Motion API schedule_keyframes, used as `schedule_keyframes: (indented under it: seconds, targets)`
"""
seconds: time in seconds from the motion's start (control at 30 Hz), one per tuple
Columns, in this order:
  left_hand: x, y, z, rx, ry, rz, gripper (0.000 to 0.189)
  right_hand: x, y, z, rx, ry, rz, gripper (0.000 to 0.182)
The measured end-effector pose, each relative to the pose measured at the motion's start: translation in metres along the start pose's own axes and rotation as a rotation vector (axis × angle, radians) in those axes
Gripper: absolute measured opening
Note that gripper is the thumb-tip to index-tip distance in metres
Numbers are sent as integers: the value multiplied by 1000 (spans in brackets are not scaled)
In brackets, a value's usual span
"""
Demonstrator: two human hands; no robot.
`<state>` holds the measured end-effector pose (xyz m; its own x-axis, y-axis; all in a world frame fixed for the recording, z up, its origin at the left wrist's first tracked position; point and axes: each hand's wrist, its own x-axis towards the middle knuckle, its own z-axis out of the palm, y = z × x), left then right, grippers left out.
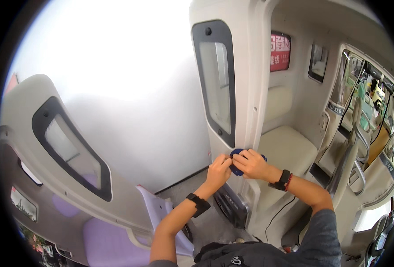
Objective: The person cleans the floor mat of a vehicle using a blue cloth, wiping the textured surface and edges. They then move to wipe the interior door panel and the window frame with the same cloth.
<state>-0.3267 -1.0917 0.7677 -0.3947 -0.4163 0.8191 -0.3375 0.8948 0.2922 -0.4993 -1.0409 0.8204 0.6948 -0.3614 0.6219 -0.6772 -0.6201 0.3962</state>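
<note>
My right hand (252, 163) is closed around a dark blue cloth-like item (237, 170), whose edges show on both sides of the fingers. Beside it, my left hand (220, 168) has its fingertips pinched together at the item's left edge; whether it grips the item I cannot tell. Both hands are just below the dark-framed window (232, 135) of a beige vehicle's side panel (247, 100). Black bands circle both wrists, with a red beaded bracelet on the right one.
Inside the beige vehicle is a cream seat (288, 143). Another vehicle with a purple seat (113, 243) and a dark-framed window (73, 147) stands at the left. A white wall (133, 100) rises behind. A thin black cable (277, 213) hangs at the lower right.
</note>
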Motion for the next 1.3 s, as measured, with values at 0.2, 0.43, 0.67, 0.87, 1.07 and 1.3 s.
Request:
schedule_keyframes:
  seconds: [0.2, 0.43, 0.67, 0.87, 1.07, 1.3]
  targets:
    - [85, 34, -52, 101, 120, 261, 27, 46, 29, -60, 82, 294, 117, 47]
    - [246, 101, -110, 71, 440, 184, 73, 148, 117, -201, -341, 975, 147, 50]
    - [272, 88, -47, 102, 545, 320, 80, 154, 151, -192, -311, 869, 98, 54]
    - [260, 75, -23, -77, 648, 478, 46, 131, 146, -162, -24, 853, 95, 37]
    - [261, 70, -22, -117, 646, 643, 38, 94, 141, -117, 206, 950, 118, 39]
    - [265, 77, -21, -47, 716, 446, 31, 116, 172, -179, -81, 966, 57, 56]
